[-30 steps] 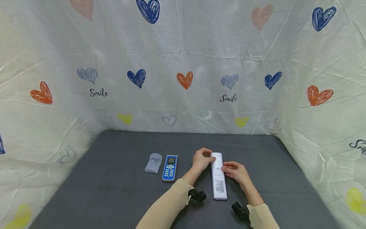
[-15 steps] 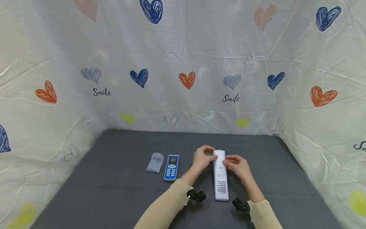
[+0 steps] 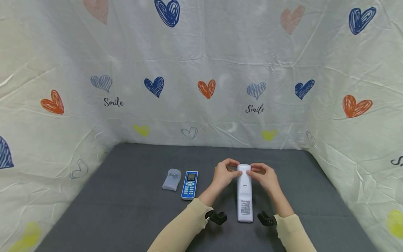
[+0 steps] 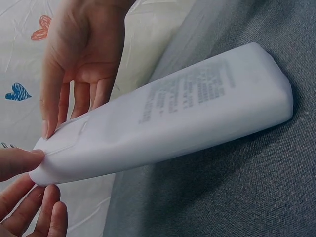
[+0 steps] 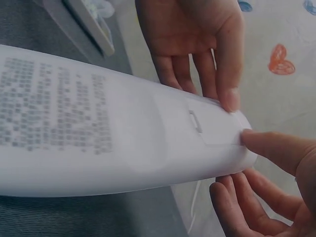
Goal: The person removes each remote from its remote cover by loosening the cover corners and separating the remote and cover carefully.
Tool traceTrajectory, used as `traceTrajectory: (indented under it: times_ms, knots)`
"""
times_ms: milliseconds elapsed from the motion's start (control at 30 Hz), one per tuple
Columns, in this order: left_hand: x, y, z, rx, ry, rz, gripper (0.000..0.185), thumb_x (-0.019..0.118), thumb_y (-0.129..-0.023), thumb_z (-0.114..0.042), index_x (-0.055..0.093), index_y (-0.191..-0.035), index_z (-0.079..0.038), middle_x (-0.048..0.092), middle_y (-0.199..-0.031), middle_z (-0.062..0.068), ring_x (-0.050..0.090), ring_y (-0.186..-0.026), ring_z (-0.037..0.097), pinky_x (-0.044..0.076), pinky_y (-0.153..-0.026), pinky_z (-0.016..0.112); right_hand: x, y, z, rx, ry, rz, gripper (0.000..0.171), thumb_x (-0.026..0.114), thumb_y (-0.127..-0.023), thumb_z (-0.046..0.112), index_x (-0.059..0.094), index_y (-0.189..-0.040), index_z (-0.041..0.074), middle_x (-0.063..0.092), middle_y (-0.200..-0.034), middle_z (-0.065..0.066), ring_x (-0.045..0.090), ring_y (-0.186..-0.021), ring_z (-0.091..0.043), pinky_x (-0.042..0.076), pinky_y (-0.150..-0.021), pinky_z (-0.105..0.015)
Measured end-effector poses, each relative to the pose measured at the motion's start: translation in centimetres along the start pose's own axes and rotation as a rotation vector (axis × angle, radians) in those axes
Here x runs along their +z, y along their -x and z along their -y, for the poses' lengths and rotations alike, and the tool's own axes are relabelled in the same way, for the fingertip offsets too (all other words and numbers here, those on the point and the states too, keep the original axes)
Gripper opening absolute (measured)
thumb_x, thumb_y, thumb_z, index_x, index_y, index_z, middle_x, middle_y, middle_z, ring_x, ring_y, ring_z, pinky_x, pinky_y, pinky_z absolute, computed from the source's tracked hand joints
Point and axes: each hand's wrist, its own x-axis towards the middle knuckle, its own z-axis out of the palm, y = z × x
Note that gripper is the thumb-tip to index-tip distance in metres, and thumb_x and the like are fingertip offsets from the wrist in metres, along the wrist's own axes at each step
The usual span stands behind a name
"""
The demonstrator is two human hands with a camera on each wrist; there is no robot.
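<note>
A long white remote control (image 3: pixel 244 199) lies back side up, its printed label toward the person and its battery cover (image 5: pixel 222 123) at the far end. That far end is raised off the table, while the near end rests on the cloth. My left hand (image 3: pixel 223 174) pinches the far end from the left, thumb on the cover and fingers beneath. From the right, my right hand (image 3: pixel 265 177) grips the same end, its thumb (image 5: pixel 276 148) pressing near the cover's tip and its fingers underneath. In the left wrist view the cover sits flat in the casing.
Left of the hands lies a blue remote control (image 3: pixel 189 185) with a small screen, buttons up. Beside it is a translucent plastic holder (image 3: pixel 171 179). The dark grey table cloth (image 3: pixel 132 217) runs back to a white curtain (image 3: pixel 176 112) printed with hearts.
My right hand has slid up the white remote's side to its far end, its thumb now near the left one. The remote's far end has risen slightly.
</note>
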Motion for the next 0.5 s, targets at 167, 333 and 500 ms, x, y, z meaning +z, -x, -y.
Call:
traceTrajectory:
  times_ms: [167,333,500]
  knots:
    - [-0.08,0.12,-0.25,0.011,0.005,0.008,0.025,0.079,-0.076,-0.014,0.070,-0.099,-0.015,0.070,-0.098,0.003,0.060,-0.070,0.011,0.049,-0.057,0.023,-0.43,-0.19,0.30,-0.035,0.049,0.010,0.043,0.075,-0.081,0.019,0.062,-0.119,0.002,0.064,-0.114,-0.018,0.064,-0.098,-0.022,0.056,-0.081,-0.035]
    - [-0.20,0.31,-0.46,0.017,0.010,0.015,0.025,0.078,-0.076,-0.014,0.069,-0.100,-0.014,0.069,-0.098,0.004,0.062,-0.071,0.015,0.049,-0.056,0.023,-0.76,-0.08,0.60,-0.095,0.147,0.012,0.039,0.077,-0.080,0.021,0.066,-0.114,0.004,0.068,-0.107,-0.014,0.068,-0.093,-0.021,0.055,-0.077,-0.032]
    - [-0.25,0.40,-0.56,0.030,0.012,0.018,0.026,0.078,-0.076,-0.013,0.069,-0.100,-0.014,0.069,-0.099,0.005,0.062,-0.071,0.015,0.050,-0.056,0.025,-1.03,-0.05,0.65,-0.152,0.168,0.026,0.038,0.076,-0.080,0.021,0.067,-0.112,0.005,0.069,-0.106,-0.015,0.068,-0.094,-0.025,0.055,-0.076,-0.033]
